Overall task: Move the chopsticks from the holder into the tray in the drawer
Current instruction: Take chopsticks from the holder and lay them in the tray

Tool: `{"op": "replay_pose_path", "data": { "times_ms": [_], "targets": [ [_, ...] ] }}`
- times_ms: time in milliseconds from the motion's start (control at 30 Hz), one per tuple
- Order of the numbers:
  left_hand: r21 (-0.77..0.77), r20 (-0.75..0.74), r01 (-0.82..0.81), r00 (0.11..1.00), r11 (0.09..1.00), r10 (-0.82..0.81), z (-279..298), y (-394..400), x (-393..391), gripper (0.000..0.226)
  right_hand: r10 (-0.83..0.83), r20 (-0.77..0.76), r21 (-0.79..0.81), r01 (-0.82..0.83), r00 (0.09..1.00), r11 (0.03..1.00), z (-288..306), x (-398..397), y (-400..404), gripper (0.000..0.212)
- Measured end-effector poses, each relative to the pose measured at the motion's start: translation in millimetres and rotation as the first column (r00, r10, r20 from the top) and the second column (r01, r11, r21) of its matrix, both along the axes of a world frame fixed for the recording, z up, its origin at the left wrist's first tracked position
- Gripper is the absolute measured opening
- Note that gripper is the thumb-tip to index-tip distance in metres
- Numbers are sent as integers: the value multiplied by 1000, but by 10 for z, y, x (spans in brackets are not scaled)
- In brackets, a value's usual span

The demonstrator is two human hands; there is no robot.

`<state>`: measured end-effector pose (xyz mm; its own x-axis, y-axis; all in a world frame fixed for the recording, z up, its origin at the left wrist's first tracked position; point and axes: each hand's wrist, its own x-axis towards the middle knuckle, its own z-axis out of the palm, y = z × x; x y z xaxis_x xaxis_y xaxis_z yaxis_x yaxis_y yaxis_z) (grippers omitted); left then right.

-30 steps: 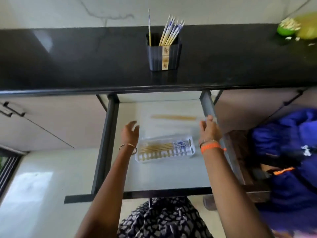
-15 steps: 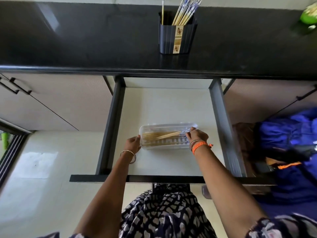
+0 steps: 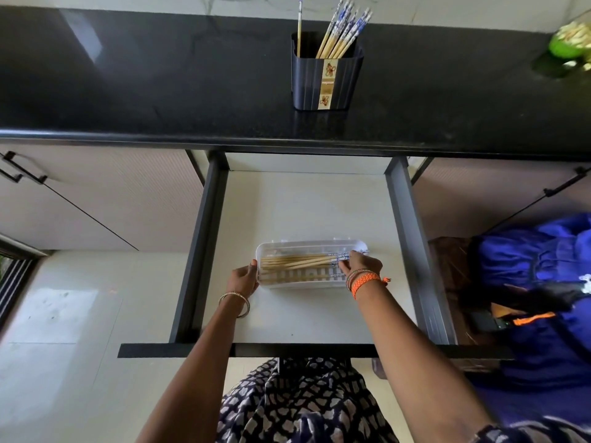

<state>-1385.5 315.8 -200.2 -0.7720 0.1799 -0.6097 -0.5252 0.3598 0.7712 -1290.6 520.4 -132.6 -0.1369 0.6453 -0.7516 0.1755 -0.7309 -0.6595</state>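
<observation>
The clear plastic tray (image 3: pixel 311 246) in the open white drawer (image 3: pixel 307 203) is steadied at its end by the left hand (image 3: pixel 244 278). Wooden chopsticks with blue-patterned tops (image 3: pixel 300 262) are pinched over it by the right hand (image 3: pixel 361 262). More remain in the dark ribbed holder (image 3: pixel 326 75). If released askew, they could be left resting across the rim and slide out.

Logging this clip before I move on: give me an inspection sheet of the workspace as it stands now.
Surface: black counter; open drawer below it.
Job's things: holder on counter with chopsticks upright; clear tray in drawer holds several flat.
Clutter: green bowl at counter's right end.
Hands: left hand holds tray's left end; right hand at its right end, on the chopstick tips.
Cables: nothing seen.
Surroundings: blue cloth at right, pale floor.
</observation>
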Motion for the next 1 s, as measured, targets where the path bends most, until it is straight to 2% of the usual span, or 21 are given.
{"op": "replay_pose_path", "data": {
  "times_ms": [100, 233, 333, 433, 600, 667, 767, 833, 933, 1000],
  "targets": [
    [-9, -25, 16, 1000, 1000, -16, 5, -4, 1, 42, 2, -8, -19, -3, 1000, 1000, -76, -15, 8, 14],
    [-14, -48, 35, 998, 999, -35, -10, -18, 0, 42, 62, 26, -18, -61, 998, 998, -123, -62, 9, 47],
    [-3, -45, 42, 998, 999, -42, -5, -19, 8, 39, 116, 46, -62, -113, 992, 992, -83, -53, 46, 57],
    [-1, -42, 53, 998, 999, -53, 10, -17, 11, 36, 334, 46, -87, -329, 942, 940, 63, -11, 54, 49],
    [13, -29, 41, 999, 999, -41, 16, 7, 12, 34, 496, 200, -102, -486, 845, 868, 168, -84, 92, 46],
    [26, -26, 21, 999, 999, -20, 36, 21, 10, 32, 502, 213, -83, -496, 838, 864, 195, -98, 92, 37],
    [25, -16, 22, 1000, 999, -22, 60, 10, 22, 32, 449, 182, -101, -438, 875, 893, 310, -67, 29, 13],
    [31, -32, 22, 999, 999, -21, 122, 4, 34, 30, 406, 107, -79, -399, 908, 913, 319, -69, 25, 16],
    [9, -152, -8, 988, 1000, 9, 275, 29, 21, 20, 411, 22, -106, -406, 911, 907, 404, -124, 48, 16],
    [-16, -253, 0, 968, 1000, -4, 465, 119, -22, 28, 433, -2, -58, -432, 901, 900, 562, -221, 105, 23]
  ]
}}
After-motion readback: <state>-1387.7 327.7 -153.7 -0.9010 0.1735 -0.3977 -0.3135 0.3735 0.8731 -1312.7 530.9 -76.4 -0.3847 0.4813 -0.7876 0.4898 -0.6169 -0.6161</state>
